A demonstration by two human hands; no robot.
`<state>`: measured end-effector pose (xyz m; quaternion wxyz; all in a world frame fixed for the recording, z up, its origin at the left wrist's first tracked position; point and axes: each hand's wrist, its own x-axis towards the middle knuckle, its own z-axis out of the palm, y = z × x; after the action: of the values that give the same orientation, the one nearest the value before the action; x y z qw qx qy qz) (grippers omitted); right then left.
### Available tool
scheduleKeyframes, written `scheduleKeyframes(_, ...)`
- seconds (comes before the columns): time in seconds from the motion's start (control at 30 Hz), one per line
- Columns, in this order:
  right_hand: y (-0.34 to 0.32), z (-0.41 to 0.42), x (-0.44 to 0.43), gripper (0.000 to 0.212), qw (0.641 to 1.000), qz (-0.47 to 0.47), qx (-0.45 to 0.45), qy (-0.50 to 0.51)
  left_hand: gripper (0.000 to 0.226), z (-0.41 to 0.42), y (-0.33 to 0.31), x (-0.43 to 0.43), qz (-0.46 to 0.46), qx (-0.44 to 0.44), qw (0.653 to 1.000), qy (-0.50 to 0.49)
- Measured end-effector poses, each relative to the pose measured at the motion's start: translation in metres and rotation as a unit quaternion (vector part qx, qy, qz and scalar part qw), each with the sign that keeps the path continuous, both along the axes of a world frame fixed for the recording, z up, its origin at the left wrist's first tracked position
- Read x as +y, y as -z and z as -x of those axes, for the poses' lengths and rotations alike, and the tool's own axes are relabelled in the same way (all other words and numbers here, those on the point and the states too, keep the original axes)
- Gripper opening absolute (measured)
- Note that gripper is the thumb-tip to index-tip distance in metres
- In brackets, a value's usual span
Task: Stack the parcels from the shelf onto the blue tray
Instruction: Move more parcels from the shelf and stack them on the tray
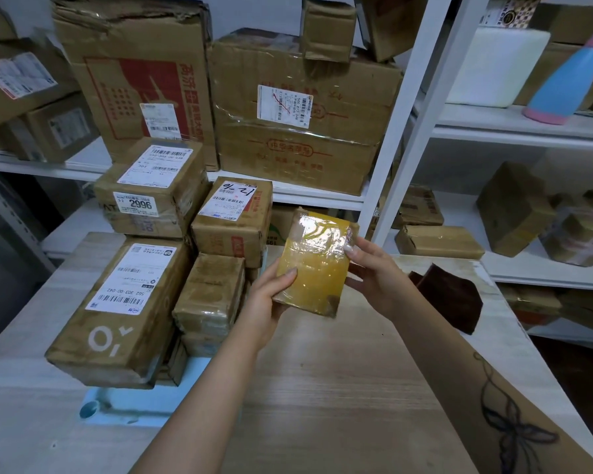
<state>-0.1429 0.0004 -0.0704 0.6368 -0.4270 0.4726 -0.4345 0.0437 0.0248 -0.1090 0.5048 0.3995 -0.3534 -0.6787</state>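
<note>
I hold a small flat parcel (317, 261), yellow and wrapped in glossy clear tape, above the wooden table. My left hand (271, 295) grips its lower left edge with the thumb on top. Its right side is gripped by my right hand (374, 271). To the left, the blue tray (124, 405) carries several brown cardboard parcels stacked in layers; only its front corner shows. A long labelled parcel (124, 309) lies at the front of the stack, and a box marked 2996 (151, 193) sits on top at the back.
White shelves (408, 131) stand behind the table with large cartons (298, 111) and more parcels (439, 241) on the lower right shelf. A dark brown pouch (452, 295) lies on the table to the right. A blue and pink bottle (569, 70) stands upper right.
</note>
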Motion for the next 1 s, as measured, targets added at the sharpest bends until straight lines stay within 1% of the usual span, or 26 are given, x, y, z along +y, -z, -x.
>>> scheduleKeyframes(0.03, -0.001, -0.001, 0.000, 0.067, 1.000, 0.009, -0.009, -0.007, 0.063, -0.003, 0.000, -0.001, 0.001, -0.010, 1.000, 0.006)
scheduleKeyframes(0.1, -0.001, 0.000, 0.000, 0.072, 0.999, 0.027, -0.020, -0.016, 0.068, -0.009, -0.002, -0.002, 0.000, -0.024, 1.000, 0.018)
scheduleKeyframes(0.23, -0.003, -0.005, 0.000, 0.079, 0.997, 0.070, -0.009, -0.024, 0.055, -0.012, -0.009, -0.001, -0.006, -0.118, 0.993, 0.001)
scheduleKeyframes(0.3, -0.005, -0.009, 0.000, 0.082, 0.996, 0.086, 0.003, -0.024, 0.053, -0.013, -0.012, 0.000, -0.013, -0.138, 0.990, 0.012)
scheduleKeyframes(0.37, -0.005, -0.012, 0.000, 0.081, 0.995, 0.093, 0.006, -0.042, 0.055, -0.013, -0.016, 0.002, -0.017, -0.132, 0.991, 0.026)
scheduleKeyframes(0.4, -0.005, -0.013, 0.000, 0.077, 0.995, 0.092, -0.002, -0.048, 0.062, -0.013, -0.017, 0.003, -0.028, -0.128, 0.991, 0.032)
scheduleKeyframes(0.43, -0.006, -0.013, 0.001, 0.067, 0.995, 0.090, -0.018, -0.044, 0.076, -0.014, -0.017, 0.002, -0.050, -0.121, 0.991, 0.034)
scheduleKeyframes(0.47, -0.008, -0.013, 0.002, 0.052, 0.995, 0.090, -0.042, -0.032, 0.091, -0.015, -0.016, 0.001, -0.077, -0.110, 0.990, 0.035)
scheduleKeyframes(0.5, -0.010, -0.014, 0.003, 0.038, 0.994, 0.092, -0.061, -0.021, 0.100, -0.016, -0.016, 0.001, -0.098, -0.096, 0.990, 0.039)
scheduleKeyframes(0.53, -0.011, -0.013, 0.004, 0.026, 0.993, 0.095, -0.071, -0.013, 0.100, -0.016, -0.016, 0.002, -0.109, -0.077, 0.990, 0.046)
scheduleKeyframes(0.57, -0.012, -0.014, 0.005, 0.016, 0.993, 0.097, -0.070, -0.008, 0.092, -0.015, -0.018, 0.003, -0.109, -0.057, 0.991, 0.056)
scheduleKeyframes(0.6, -0.013, -0.015, 0.007, 0.011, 0.993, 0.098, -0.062, -0.008, 0.079, -0.013, -0.020, 0.004, -0.101, -0.035, 0.992, 0.065)
scheduleKeyframes(0.63, -0.013, -0.015, 0.008, 0.013, 0.994, 0.098, -0.054, -0.011, 0.067, -0.011, -0.022, 0.006, -0.088, -0.014, 0.994, 0.069)
scheduleKeyframes(0.67, -0.012, -0.016, 0.008, 0.015, 0.994, 0.098, -0.053, -0.012, 0.061, -0.009, -0.023, 0.007, -0.074, 0.002, 0.995, 0.064)
scheduleKeyframes(0.7, -0.011, -0.016, 0.007, 0.016, 0.993, 0.100, -0.059, -0.011, 0.062, -0.009, -0.023, 0.006, -0.062, 0.012, 0.997, 0.051)
scheduleKeyframes(0.73, -0.011, -0.017, 0.006, 0.014, 0.992, 0.102, -0.071, -0.008, 0.071, -0.009, -0.021, 0.006, -0.054, 0.018, 0.998, 0.037)
scheduleKeyframes(0.77, -0.012, -0.017, 0.006, 0.019, 0.990, 0.110, -0.089, -0.003, 0.078, -0.011, -0.021, 0.005, -0.049, 0.020, 0.998, 0.023)
scheduleKeyframes(0.8, -0.013, -0.017, 0.005, 0.029, 0.986, 0.119, -0.114, 0.005, 0.082, -0.013, -0.020, 0.005, -0.045, 0.024, 0.999, 0.008)
scheduleKeyframes(0.83, -0.014, -0.017, 0.004, 0.036, 0.982, 0.122, -0.139, 0.025, 0.080, -0.016, -0.018, 0.004, -0.039, 0.030, 0.999, -0.006)
scheduleKeyframes(0.87, -0.014, -0.017, 0.003, 0.035, 0.978, 0.122, -0.162, 0.049, 0.077, -0.018, -0.016, 0.004, -0.029, 0.041, 0.999, -0.017)
scheduleKeyframes(0.93, -0.017, -0.021, 0.003, 0.022, 0.971, 0.126, -0.177, 0.095, 0.071, -0.022, -0.014, 0.004, -0.007, 0.049, 0.998, -0.030)
scheduleKeyframes(0.97, -0.019, -0.025, 0.004, 0.022, 0.972, 0.129, -0.168, 0.103, 0.072, -0.025, -0.013, 0.004, 0.002, 0.051, 0.998, -0.029)
scheduleKeyframes(1.0, -0.021, -0.028, 0.005, 0.027, 0.973, 0.134, -0.159, 0.097, 0.080, -0.027, -0.012, 0.004, 0.005, 0.059, 0.998, -0.025)
